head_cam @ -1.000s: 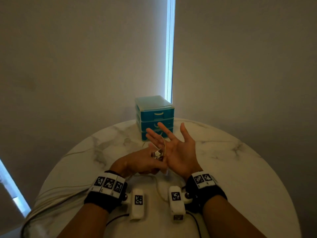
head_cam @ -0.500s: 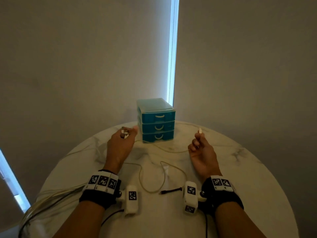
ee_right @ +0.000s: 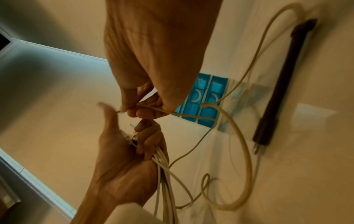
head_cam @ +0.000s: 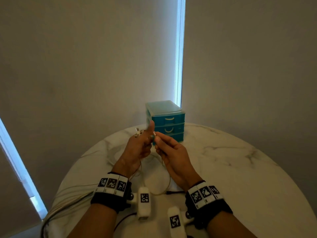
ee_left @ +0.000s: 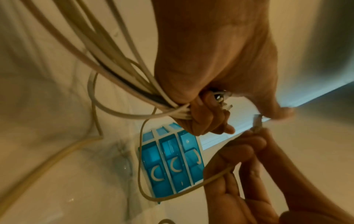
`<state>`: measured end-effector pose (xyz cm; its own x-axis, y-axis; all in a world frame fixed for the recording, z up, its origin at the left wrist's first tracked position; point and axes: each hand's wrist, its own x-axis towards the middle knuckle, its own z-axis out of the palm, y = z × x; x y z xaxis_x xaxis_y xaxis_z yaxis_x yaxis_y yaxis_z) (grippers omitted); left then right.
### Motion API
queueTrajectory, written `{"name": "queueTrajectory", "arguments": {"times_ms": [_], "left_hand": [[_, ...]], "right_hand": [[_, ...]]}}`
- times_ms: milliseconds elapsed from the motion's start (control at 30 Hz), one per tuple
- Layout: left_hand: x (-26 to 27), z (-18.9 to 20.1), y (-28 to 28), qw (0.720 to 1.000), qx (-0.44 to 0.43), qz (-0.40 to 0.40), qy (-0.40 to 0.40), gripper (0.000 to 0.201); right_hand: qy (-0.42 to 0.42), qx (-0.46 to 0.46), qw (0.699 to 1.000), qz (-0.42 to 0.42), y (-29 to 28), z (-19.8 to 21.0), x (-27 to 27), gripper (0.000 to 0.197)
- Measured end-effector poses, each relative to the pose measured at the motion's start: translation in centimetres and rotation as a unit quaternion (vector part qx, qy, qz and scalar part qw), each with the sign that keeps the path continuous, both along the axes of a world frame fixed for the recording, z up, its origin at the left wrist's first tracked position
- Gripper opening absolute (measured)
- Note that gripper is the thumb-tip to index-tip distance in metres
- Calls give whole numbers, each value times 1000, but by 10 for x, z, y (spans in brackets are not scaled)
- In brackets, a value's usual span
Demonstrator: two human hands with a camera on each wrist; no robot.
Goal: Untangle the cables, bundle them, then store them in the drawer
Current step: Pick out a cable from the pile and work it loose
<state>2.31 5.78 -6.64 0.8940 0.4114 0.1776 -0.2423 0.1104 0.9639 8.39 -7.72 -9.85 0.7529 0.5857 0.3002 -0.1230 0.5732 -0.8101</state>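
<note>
Two hands are up over the round table (head_cam: 240, 169), close together. The left hand (head_cam: 137, 148) has its fingers curled round a bunch of white cables (ee_left: 122, 71), with the plug ends (head_cam: 138, 132) poking out past the fingers and the thumb sticking up. The right hand (head_cam: 173, 155) pinches the tip of one more cable (ee_right: 191, 115) between thumb and fingers, right beside the left thumb. The rest of that cable hangs down in a loop to the table. A black cable end (head_cam: 173, 192) lies on the table near the right wrist, and nobody is holding it.

The step looks like adding this loose cable tip to the bunch, so all the ends sit side by side. To do it well, I think the left thumb should lift just a little, not a lot, so the other plugs do not slip out. Slide the new tip in beside them, then press the thumb back down. After that, run the right hand down the hanging loop to pull it straight and check it is not caught on another cable. The black one likely has to join too.

The blue box of drawers (head_cam: 167, 121) stands at the far side of the table, behind the hands. All three drawers look closed, so one must be pulled open later.
</note>
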Motion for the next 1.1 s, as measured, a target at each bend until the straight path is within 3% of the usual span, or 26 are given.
{"name": "queueTrajectory", "arguments": {"times_ms": [167,233,300,400,533,600,667,800,967,1033,1100], "left_hand": [[0,3,-5,998,42,55,-11,55],[-1,7,-4,993,30,113,-10,49],[-3,11,0,984,-15,173,-42,42],[-12,26,12,968,-97,191,-128,37],[-31,51,27,958,-157,136,-195,42],[-38,57,30,956,-168,124,-205,43],[-40,57,29,958,-167,125,-197,43],[-48,66,27,962,-150,139,-183,43],[-89,106,46,959,-103,168,-204,42],[-105,117,53,956,-81,191,-209,41],[-117,122,56,953,-66,215,-203,40]], "right_hand": [[2,-21,999,-25,0,-2,-1,37],[-21,-47,999,-18,-3,-2,-1,37],[-90,-135,986,-37,-7,-3,2,36],[-179,-277,937,-114,-13,-10,11,22],[-94,-283,915,-272,-26,-10,26,9],[-42,-284,905,-315,-34,-4,32,31],[1,-283,911,-299,-39,3,35,46],[28,-261,927,-269,-40,17,39,61],[115,-88,934,-327,-49,47,56,45],[173,45,947,-269,-55,71,56,40],[191,105,957,-194,-53,92,46,40]]}}
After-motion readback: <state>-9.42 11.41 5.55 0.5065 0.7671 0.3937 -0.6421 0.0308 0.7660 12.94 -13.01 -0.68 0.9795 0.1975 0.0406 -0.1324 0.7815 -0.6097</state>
